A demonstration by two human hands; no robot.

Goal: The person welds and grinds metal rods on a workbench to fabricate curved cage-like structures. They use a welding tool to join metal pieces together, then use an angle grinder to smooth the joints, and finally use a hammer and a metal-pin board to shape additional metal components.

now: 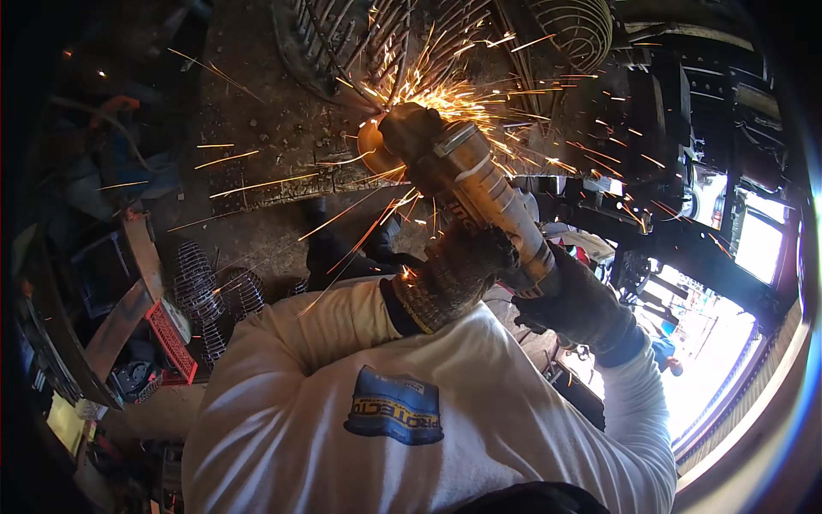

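A yellow angle grinder (492, 184) runs slantwise across the middle, its dark head pointing up and left. My left hand (458, 270), in a worn knit work glove, is closed around the grinder's underside behind the head. Farther back, my right hand (569, 295), in a dark glove, grips the rear end of the body. The orange-lit disc (377, 147) shows beside the head. Bright sparks (445, 96) spray from there, mostly to the right and also down to the left. A metal grille of bent rods (364, 38) lies just beyond; the exact contact point is hidden by the head and glare.
The grille rests on a dark, stained metal worktable (248, 128). A round wire guard (574, 30) lies at its far right. Wire coils (201, 283) and a red crate (169, 338) stand low at left. Dark steel framing (676, 231) stands at right, before a bright opening.
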